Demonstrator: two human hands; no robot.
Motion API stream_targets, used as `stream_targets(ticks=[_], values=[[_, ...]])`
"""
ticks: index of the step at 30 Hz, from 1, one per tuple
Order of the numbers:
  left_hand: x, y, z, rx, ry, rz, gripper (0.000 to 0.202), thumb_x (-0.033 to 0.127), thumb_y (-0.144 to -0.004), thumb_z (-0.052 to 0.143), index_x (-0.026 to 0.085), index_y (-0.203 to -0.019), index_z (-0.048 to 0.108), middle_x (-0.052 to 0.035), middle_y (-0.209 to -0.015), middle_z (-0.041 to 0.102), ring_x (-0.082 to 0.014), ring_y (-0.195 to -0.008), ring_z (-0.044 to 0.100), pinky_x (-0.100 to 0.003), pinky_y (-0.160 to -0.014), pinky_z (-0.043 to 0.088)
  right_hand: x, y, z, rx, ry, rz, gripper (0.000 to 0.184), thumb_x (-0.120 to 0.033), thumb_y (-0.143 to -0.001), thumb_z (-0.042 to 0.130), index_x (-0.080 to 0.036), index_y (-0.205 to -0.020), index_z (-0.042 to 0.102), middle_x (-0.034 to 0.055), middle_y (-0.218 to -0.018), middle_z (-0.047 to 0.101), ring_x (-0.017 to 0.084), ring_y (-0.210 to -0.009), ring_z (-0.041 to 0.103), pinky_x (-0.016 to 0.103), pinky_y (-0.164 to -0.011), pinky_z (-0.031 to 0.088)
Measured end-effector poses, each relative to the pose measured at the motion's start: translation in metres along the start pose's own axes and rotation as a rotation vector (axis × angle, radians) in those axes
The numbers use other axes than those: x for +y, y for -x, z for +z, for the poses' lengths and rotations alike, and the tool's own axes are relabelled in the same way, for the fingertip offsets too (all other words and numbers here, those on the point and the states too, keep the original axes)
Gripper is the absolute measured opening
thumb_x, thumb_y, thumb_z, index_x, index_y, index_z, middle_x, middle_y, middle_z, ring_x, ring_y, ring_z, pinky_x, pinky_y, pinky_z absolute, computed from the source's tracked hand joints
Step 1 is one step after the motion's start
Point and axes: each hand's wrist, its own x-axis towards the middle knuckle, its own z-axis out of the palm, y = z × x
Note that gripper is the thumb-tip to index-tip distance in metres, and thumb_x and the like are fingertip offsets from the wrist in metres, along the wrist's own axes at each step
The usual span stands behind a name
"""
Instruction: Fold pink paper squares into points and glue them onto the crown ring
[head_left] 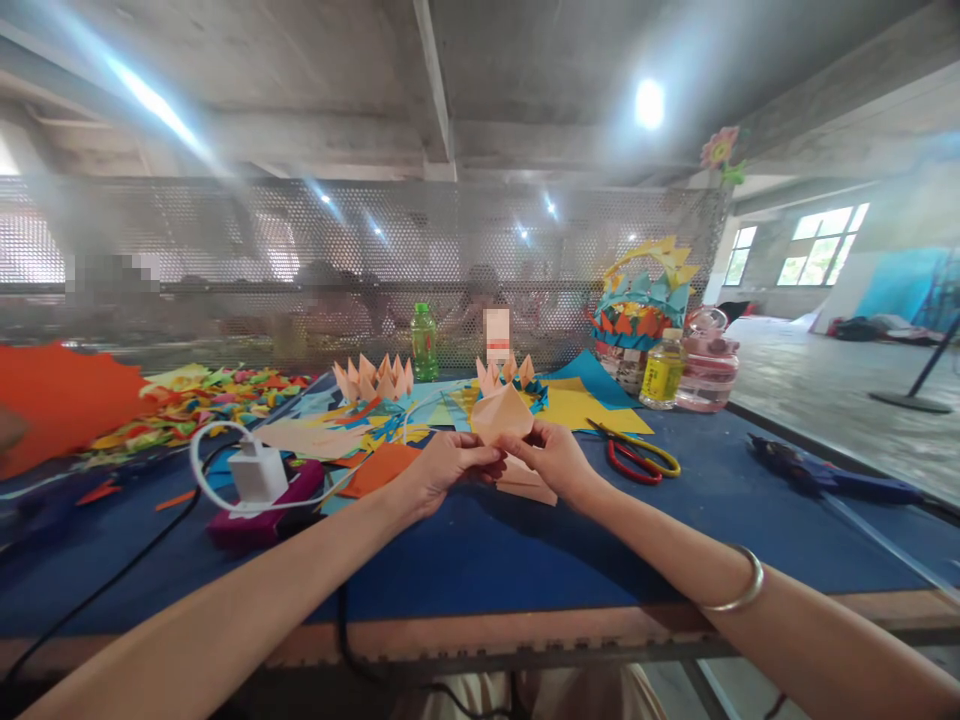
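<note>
Between both hands, above the blue table, is a peach-coloured folded paper piece [502, 412] with a pointed top. My left hand [459, 462] pinches its lower left edge with thumb and fingers. From the other side, my right hand [553, 456] grips its lower right, the thumb on the near face. Beneath my right hand lie more peach paper pieces [527, 484]. Just behind the held piece stand peach paper points [517, 372] in a blue-fringed ring. Further left sits another peach paper crown [373, 380].
Red-and-yellow-handled scissors [641, 455] and a blue glue gun [832, 475] lie to the right. Bottles [661, 372] and stacked paper crowns [641, 300] stand behind. On the left are a purple power strip [266, 505] with a white charger, cables, and paper scraps [217, 400]. Someone's hand [9, 428] shows beside orange paper.
</note>
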Motion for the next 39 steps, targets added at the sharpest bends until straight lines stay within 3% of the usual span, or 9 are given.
stream_targets(ticks=[8, 25, 34, 39], values=[[-0.0019, -0.0029, -0.0028, 0.003, 0.008, 0.004, 0.027, 0.03, -0.053, 0.086, 0.01, -0.065, 0.072, -0.0068, -0.064, 0.07, -0.0127, -0.059, 0.062, -0.024, -0.064, 0.049, -0.0021, 0.0003, 0.0002, -0.009, -0.035, -0.003, 0.041, -0.056, -0.066, 0.067, -0.016, -0.069, 0.064, 0.0003, -0.06, 0.06, 0.011, -0.053, 0.047, 0.022, -0.047, 0.033], [0.0011, -0.0039, -0.0052, 0.019, -0.01, 0.046, 0.027, 0.031, -0.054, 0.086, 0.012, -0.066, 0.073, -0.0072, -0.066, 0.07, -0.0136, -0.059, 0.062, -0.027, -0.066, 0.051, -0.0069, 0.0028, -0.0014, -0.025, -0.056, -0.039, 0.048, -0.061, -0.08, 0.053, -0.015, -0.066, 0.062, 0.0024, -0.063, 0.062, 0.01, -0.052, 0.047, 0.023, -0.048, 0.038], [-0.0032, -0.0045, -0.0086, -0.008, -0.052, 0.048, 0.027, 0.034, -0.055, 0.084, 0.011, -0.065, 0.073, -0.007, -0.065, 0.07, -0.0131, -0.059, 0.062, -0.024, -0.062, 0.049, -0.0059, 0.0033, -0.0002, -0.083, -0.021, -0.017, 0.038, -0.053, -0.069, 0.07, -0.015, -0.075, 0.067, 0.0017, -0.064, 0.065, 0.013, -0.057, 0.054, 0.022, -0.048, 0.036], [-0.0028, -0.0033, -0.0064, -0.009, -0.069, 0.042, 0.027, 0.034, -0.056, 0.084, 0.011, -0.064, 0.072, -0.0064, -0.064, 0.07, -0.0127, -0.058, 0.062, -0.024, -0.062, 0.048, -0.0071, 0.0028, 0.0, -0.094, -0.011, -0.019, 0.033, -0.049, -0.07, 0.068, -0.017, -0.072, 0.067, 0.0011, -0.064, 0.065, 0.013, -0.056, 0.054, 0.023, -0.048, 0.034]])
